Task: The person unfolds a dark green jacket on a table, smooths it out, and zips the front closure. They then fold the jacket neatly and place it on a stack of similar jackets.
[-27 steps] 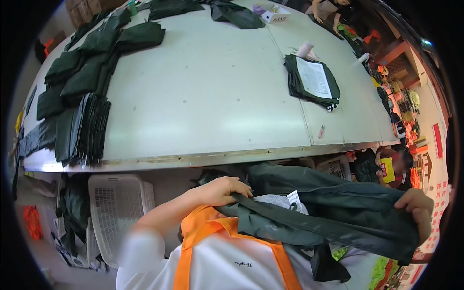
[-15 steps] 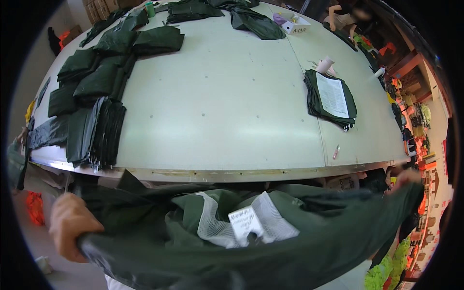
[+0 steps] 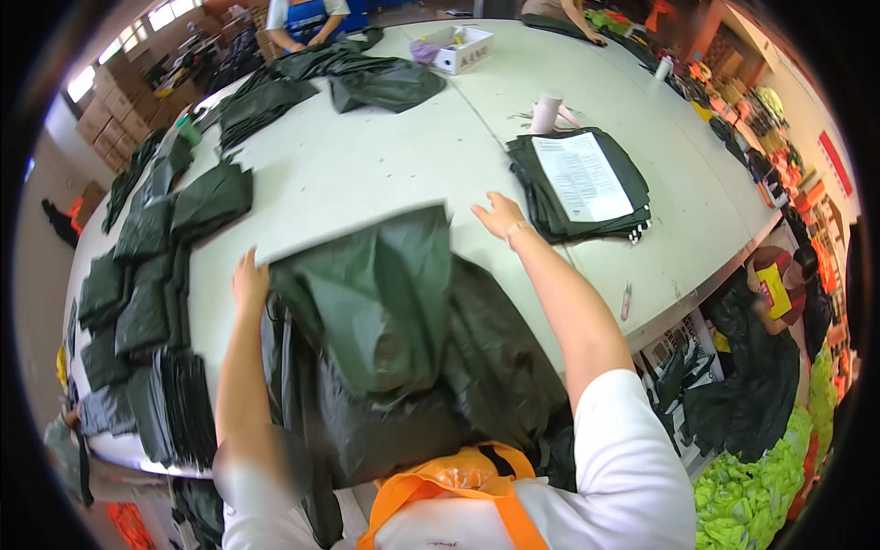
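A dark green coated jacket (image 3: 495, 339) lies over the table's near edge in front of me, its lower part hanging towards my body. A flap that looks like its hood (image 3: 376, 293) points up the table, its far edge blurred. My left hand (image 3: 247, 280) is beside the flap's left corner, fingers stretched out; whether it touches the cloth I cannot tell. My right hand (image 3: 501, 220) is open above the table, right of the flap's far corner and apart from the cloth. A stack of folded dark green pieces (image 3: 632, 188) with a printed sheet (image 3: 579, 176) on top is near it.
Folded dark green bundles (image 3: 147, 316) line the table's left side. Beyond are loose garments (image 3: 385, 84), a white box (image 3: 465, 53) and a pink cup (image 3: 544, 114). A small snipping tool (image 3: 626, 301) lies at right. Co-workers (image 3: 307, 18) stand or sit around; lime-green cloth (image 3: 756, 481) heaps lower right.
The jacket, stretched between both hands before the table's edge, is now on the table with its flap spread. Both hands have moved forward and inward; the right has let go. My view has shifted.
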Available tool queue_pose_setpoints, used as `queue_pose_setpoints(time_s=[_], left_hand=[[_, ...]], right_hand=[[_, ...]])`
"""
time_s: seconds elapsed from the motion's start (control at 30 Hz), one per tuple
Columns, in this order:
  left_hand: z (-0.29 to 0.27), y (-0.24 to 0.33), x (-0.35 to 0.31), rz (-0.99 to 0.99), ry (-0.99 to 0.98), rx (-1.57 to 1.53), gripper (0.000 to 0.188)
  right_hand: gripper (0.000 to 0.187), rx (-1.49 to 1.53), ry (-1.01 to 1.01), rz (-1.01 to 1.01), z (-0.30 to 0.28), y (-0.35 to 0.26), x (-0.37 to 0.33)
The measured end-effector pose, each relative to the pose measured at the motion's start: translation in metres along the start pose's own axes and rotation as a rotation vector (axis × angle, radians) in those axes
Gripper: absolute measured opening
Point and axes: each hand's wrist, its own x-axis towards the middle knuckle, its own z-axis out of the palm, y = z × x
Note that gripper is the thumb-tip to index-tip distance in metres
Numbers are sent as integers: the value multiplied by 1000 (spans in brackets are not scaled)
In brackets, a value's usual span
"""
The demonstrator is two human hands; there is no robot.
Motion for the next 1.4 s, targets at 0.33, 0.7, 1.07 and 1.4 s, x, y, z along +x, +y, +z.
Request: queue_pose_setpoints(time_s=[0.33, 0.7, 1.07, 1.4], left_hand=[[115, 353, 17, 113, -726, -859, 42], [186, 604, -31, -226, -1220, -945, 68], [209, 624, -35, 136, -1070, -973, 49], [216, 764, 33, 857, -804, -348, 45]], right_hand=[[116, -388, 485, 505, -253, 362, 77], [87, 339, -219, 668, -295, 385, 134], [57, 973, -95, 904, -279, 392, 20], [42, 1245, 429, 769, -238, 384, -51]])
